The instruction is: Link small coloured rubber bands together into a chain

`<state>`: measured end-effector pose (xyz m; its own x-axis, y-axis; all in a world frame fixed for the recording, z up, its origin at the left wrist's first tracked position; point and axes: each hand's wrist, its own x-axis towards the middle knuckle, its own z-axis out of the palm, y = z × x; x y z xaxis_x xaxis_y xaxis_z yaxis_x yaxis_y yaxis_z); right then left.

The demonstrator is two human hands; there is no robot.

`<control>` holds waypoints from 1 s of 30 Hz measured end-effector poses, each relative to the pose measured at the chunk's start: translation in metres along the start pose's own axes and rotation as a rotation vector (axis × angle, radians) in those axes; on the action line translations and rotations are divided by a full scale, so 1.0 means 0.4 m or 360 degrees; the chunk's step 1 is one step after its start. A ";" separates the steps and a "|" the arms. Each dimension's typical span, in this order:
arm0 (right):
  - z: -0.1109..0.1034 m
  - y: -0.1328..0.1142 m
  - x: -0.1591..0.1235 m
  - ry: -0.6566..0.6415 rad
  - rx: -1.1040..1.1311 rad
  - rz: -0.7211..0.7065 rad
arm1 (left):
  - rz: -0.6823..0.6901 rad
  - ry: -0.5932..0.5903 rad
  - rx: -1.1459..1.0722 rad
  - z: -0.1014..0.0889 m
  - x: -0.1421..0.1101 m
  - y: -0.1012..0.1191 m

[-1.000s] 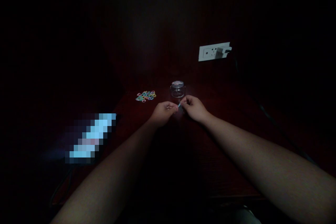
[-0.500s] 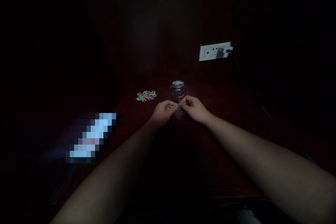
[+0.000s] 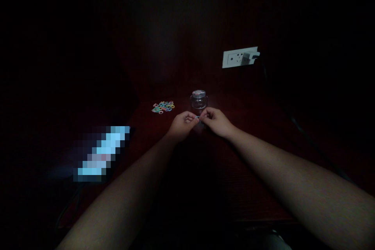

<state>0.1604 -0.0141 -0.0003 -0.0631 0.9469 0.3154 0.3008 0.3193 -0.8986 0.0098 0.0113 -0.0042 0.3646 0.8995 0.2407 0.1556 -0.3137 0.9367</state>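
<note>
My left hand (image 3: 182, 126) and my right hand (image 3: 218, 122) meet fingertip to fingertip over the table. Pinched between them is a small pale-blue hair tie (image 3: 197, 116), with fingers of both hands closed on it. Just behind the hands stands a clear jar (image 3: 199, 102) with a lid (image 3: 199, 93) on top; the fingers partly cover its base. Off to the left of the jar, a loose pile of multicoloured hair ties (image 3: 163, 107) lies on the dark red tabletop (image 3: 249, 164).
A lit screen (image 3: 102, 154), blurred out, lies at the table's left side with a cable (image 3: 68, 203) below it. On the back wall is a socket panel (image 3: 240, 57) with a plug (image 3: 252, 56) in it; a cord (image 3: 304, 133) runs down at the right. The surroundings are very dark.
The hair tie shows a little more of its curve between my fingertips. My hands have shifted only slightly; the jar and the pile have stayed where they were.
</note>
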 end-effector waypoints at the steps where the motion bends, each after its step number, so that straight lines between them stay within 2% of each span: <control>1: 0.000 0.000 0.000 0.0004 -0.0012 -0.0004 | 0.0001 0.0007 0.0015 0.000 0.000 0.000; 30: 0.002 0.008 0.003 -0.0038 0.0026 0.0025 | -0.0013 0.0084 -0.0025 0.000 -0.004 0.017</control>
<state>0.1604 -0.0121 -0.0029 -0.0811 0.9524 0.2939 0.2862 0.3047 -0.9084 0.0104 0.0079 0.0016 0.3143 0.9170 0.2456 0.1437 -0.3017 0.9425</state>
